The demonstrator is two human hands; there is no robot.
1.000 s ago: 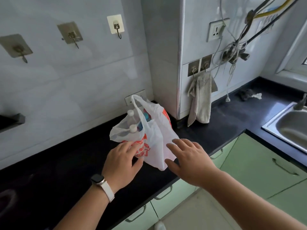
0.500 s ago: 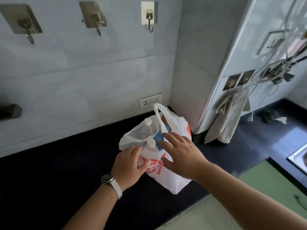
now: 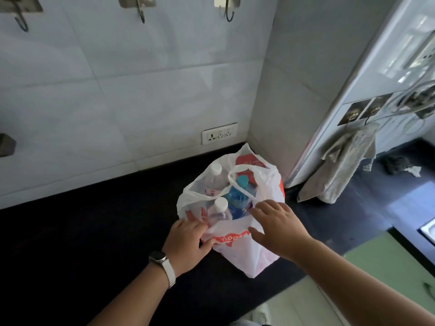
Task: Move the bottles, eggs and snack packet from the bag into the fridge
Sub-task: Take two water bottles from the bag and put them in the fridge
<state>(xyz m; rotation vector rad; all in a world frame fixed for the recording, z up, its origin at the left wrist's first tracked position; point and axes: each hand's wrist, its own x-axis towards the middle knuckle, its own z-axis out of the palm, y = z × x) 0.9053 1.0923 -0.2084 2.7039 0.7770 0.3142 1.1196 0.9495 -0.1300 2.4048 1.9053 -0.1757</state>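
The bag [image 3: 244,252] sits on the dark surface [image 3: 94,231] with bottles [image 3: 237,203] inside. The left hand [image 3: 188,243] pinches the bag's rim. The right hand [image 3: 277,227] is spread apart, touching the bag's top.

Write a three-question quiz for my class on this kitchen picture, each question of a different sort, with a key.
1. True or false: the plastic bag stands on the black counter.
2. Which hand pinches the bag's near rim? A) the left hand B) the right hand
3. Fill in: the bottle next to the two white-capped bottles is ____ in colour.

Key: 1 true. 2 A; the right hand hovers open at the bag's mouth, holding nothing. 3 blue; the white-capped bottles are one at the back and one at the front.
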